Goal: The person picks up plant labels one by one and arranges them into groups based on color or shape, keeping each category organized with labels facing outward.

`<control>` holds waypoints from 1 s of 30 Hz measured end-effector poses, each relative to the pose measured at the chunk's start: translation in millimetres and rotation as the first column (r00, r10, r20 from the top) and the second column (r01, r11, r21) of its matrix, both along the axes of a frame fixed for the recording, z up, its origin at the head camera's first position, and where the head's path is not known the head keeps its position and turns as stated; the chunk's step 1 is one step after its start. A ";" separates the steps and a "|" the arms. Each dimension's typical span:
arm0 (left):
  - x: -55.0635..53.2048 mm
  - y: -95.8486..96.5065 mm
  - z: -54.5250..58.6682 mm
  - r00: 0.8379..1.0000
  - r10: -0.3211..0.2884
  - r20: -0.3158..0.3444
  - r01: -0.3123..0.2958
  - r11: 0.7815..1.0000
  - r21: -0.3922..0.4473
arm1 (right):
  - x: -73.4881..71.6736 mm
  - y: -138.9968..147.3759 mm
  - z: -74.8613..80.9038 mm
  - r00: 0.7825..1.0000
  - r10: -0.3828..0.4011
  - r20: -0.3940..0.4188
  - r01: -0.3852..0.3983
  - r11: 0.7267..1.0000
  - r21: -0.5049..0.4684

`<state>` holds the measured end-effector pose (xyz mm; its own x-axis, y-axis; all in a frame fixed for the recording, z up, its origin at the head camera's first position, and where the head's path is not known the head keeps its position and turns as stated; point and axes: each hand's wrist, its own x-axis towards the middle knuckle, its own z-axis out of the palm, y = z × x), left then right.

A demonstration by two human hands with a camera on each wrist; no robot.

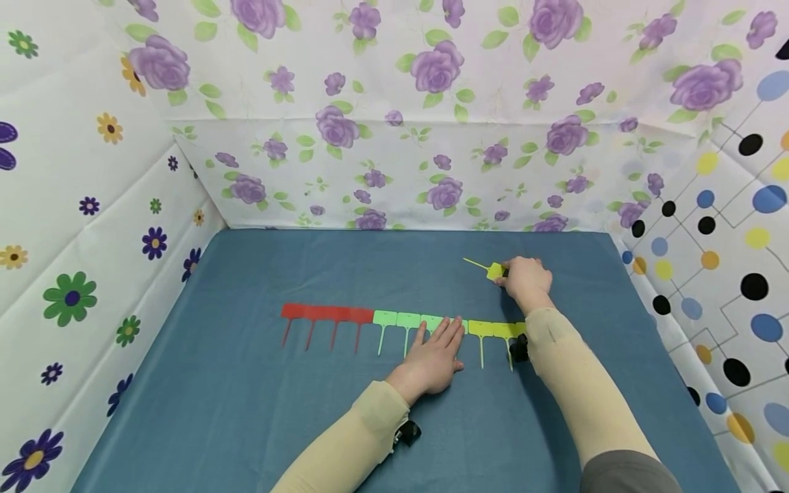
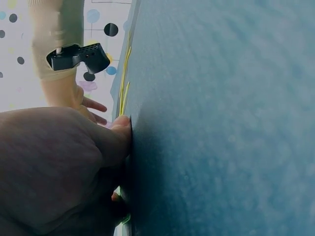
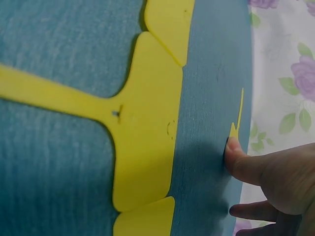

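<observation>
A row of flat plastic tag ties with thin tails lies on the blue cloth: red tag ties (image 1: pixel 327 313) at the left, green tag ties (image 1: pixel 385 318) in the middle, yellow tag ties (image 1: pixel 481 329) at the right. My left hand (image 1: pixel 431 359) rests on the green part, fingers stretched forward, hiding some of those tags. Behind the row, my right hand (image 1: pixel 529 277) pinches a separate yellow tag tie (image 1: pixel 495 271), its tail pointing left. In the right wrist view, the thumb (image 3: pixel 237 160) lies against that tie. My right forearm covers the row's right end in the head view.
Blue cloth (image 1: pixel 216 397) covers the work surface. Flower-printed sheeting (image 1: pixel 394 174) rises at the back and left, dotted sheeting (image 1: pixel 709 274) at the right. Black wrist cameras sit on the left sleeve (image 1: pixel 357 438) and the right sleeve (image 1: pixel 585 383).
</observation>
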<state>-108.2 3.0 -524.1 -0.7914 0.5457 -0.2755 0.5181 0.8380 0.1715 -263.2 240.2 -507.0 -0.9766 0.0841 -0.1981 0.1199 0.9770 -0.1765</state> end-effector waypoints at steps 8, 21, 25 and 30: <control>-0.9 1.1 -3.8 1.000 0.006 0.016 -0.006 1.000 -0.009 | 3.1 2.6 1.6 1.000 -0.022 0.007 0.023 0.998 -0.052; 1.1 0.4 0.1 1.000 0.005 -0.005 -0.005 1.000 0.008 | -0.5 4.3 -2.6 0.995 -0.099 -0.009 0.095 0.972 -0.216; -0.1 0.2 0.0 1.000 0.007 0.012 -0.008 1.000 0.014 | -1.9 11.3 -5.6 0.997 -0.074 -0.004 0.069 0.949 -0.309; -1.0 -0.1 -0.2 1.000 0.008 0.029 -0.008 1.000 0.023 | -1.6 19.2 -5.8 1.000 -0.031 0.004 0.030 0.923 -0.383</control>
<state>-109.2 2.9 -524.4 -0.7877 0.5457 -0.2859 0.5058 0.8378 0.2055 -264.8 259.4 -512.8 -0.9751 0.0316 -0.2195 0.1477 0.8308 -0.5366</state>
